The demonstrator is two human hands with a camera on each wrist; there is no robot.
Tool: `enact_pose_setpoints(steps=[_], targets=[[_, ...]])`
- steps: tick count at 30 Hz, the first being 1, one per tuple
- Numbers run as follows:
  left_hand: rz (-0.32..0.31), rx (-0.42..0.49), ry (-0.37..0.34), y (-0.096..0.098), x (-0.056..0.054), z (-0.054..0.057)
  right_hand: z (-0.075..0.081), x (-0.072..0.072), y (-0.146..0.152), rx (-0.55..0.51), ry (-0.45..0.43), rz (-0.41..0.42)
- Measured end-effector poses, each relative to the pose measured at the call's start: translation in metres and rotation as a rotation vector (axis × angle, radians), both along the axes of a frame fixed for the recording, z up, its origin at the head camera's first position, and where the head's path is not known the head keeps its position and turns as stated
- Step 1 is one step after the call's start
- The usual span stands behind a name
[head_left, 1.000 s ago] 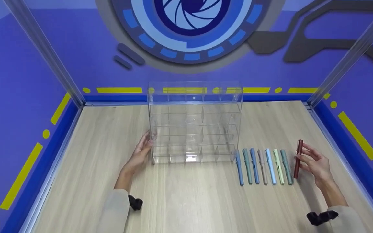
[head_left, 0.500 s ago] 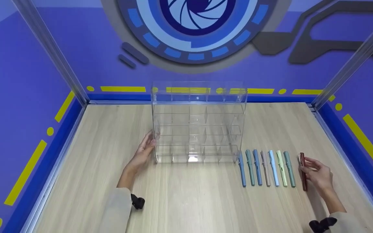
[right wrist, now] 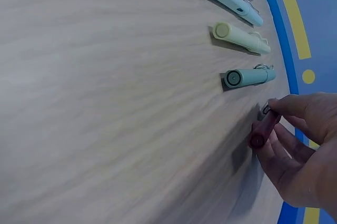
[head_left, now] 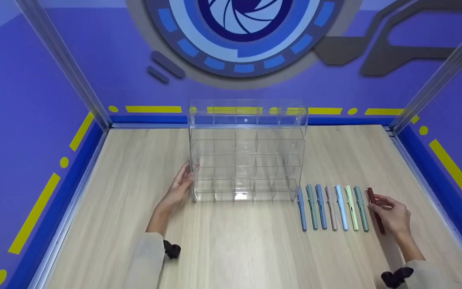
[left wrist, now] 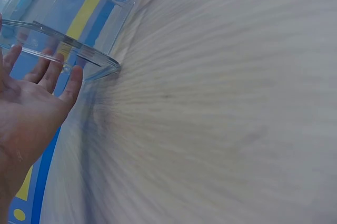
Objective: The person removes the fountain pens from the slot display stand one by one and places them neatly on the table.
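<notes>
My left hand [head_left: 176,192] rests its fingers against the left side of a clear acrylic pen display rack [head_left: 245,160], which stands upright with several small compartments. In the left wrist view, the fingers [left wrist: 51,76] are nearly straight beside the rack's clear edge [left wrist: 100,60]. My right hand [head_left: 393,214] pinches a dark red pen [head_left: 371,196] between thumb and fingers at the right end of a row of pens. The right wrist view shows the red pen [right wrist: 264,130] tilted, casting a shadow; whether it touches the table cannot be told. Nearest to it lies a dark green pen [right wrist: 247,77].
Left of the red pen lie a pale green pen [head_left: 351,208], a light blue pen [head_left: 341,208], a grey-brown pen [head_left: 331,208] and several blue and green ones, side by side on the wooden table [head_left: 247,249]. Blue printed walls [head_left: 146,92] enclose the back and sides.
The right hand has brought the red pen down nearer the table and toward me, and its top now leans left. The left hand stays at the rack. The head view has shifted slightly.
</notes>
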State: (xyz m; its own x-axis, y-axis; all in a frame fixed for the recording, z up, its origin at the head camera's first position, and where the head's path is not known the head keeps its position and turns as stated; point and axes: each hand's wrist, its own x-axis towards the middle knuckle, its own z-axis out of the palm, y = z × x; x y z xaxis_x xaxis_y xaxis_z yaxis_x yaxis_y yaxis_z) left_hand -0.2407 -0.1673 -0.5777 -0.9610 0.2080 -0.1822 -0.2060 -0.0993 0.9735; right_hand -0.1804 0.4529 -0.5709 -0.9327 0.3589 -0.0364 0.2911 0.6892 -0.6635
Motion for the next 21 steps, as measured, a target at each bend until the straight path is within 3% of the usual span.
enact_pose_setpoints(steps=[7,21], targets=[[0.007,0.016,0.020,0.000,0.001,0.000,-0.001,-0.002,-0.003,0.051,0.078,0.033],[0.001,-0.037,0.068,0.000,0.001,-0.002,-0.009,-0.007,-0.014,0.104,0.057,-0.025]])
